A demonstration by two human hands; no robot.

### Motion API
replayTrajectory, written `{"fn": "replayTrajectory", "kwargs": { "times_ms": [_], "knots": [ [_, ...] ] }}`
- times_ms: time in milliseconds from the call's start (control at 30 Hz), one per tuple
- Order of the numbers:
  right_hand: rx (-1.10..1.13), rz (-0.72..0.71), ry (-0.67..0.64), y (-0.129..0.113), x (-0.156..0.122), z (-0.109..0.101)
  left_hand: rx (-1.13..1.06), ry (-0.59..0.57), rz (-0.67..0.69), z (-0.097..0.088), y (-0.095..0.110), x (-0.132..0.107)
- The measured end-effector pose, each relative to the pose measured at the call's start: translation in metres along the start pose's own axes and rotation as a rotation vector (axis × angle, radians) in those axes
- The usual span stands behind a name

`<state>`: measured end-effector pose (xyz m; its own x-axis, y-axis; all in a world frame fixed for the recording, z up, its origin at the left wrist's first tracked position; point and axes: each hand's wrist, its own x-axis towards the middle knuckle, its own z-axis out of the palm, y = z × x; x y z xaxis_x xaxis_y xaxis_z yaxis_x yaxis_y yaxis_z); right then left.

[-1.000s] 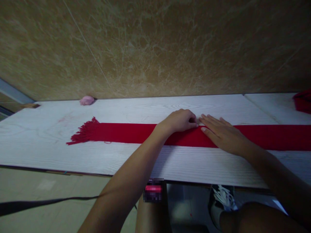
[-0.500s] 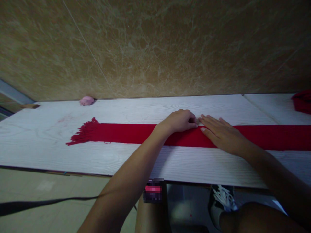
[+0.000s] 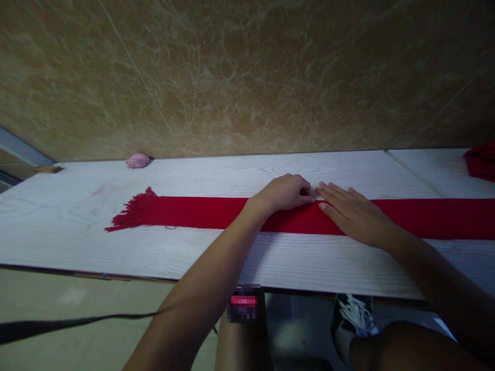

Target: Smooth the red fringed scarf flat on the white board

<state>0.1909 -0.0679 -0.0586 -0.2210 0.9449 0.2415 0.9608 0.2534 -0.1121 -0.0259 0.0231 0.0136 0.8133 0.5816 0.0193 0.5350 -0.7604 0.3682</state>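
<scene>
A long red scarf (image 3: 201, 212) lies stretched flat across the white wood-grain table (image 3: 216, 178), with its fringe (image 3: 135, 208) spread out at the left end. My left hand (image 3: 288, 191) is closed at the scarf's far edge, thumb and fingers pinched together there; the other fingertips are partly hidden. Just to its right, my right hand (image 3: 353, 214) rests flat on the cloth with its fingers stretched out, their tips reaching past the far edge. The fingertips of both hands are close together. The scarf's right end runs out of view.
A pink lump (image 3: 138, 161) sits against the marble-patterned wall (image 3: 232, 77) at the back left. Dark red cloth (image 3: 481, 162) is bunched at the far right. A small brown piece (image 3: 48, 169) lies at the left corner. Below the front edge are legs and a shoe (image 3: 353, 319).
</scene>
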Motion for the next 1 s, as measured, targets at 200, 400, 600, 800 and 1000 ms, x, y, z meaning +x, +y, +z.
{"fn": "replayTrajectory", "kwargs": {
  "times_ms": [200,400,600,800,1000],
  "knots": [
    [-0.001,0.019,-0.03,-0.004,0.001,-0.004,-0.02,0.003,0.009,0.001,-0.002,0.001],
    [-0.008,0.025,-0.04,-0.006,0.001,-0.007,-0.036,-0.009,0.005,0.0,-0.001,0.0],
    [-0.01,0.021,-0.071,-0.006,0.002,-0.01,-0.021,-0.004,0.001,0.0,0.0,0.0],
    [-0.006,0.014,-0.079,-0.007,0.003,-0.01,-0.023,-0.009,-0.002,0.0,0.0,0.0],
    [0.005,0.022,-0.093,-0.008,0.003,-0.012,-0.015,-0.006,0.006,0.001,-0.001,0.0]
  ]
}}
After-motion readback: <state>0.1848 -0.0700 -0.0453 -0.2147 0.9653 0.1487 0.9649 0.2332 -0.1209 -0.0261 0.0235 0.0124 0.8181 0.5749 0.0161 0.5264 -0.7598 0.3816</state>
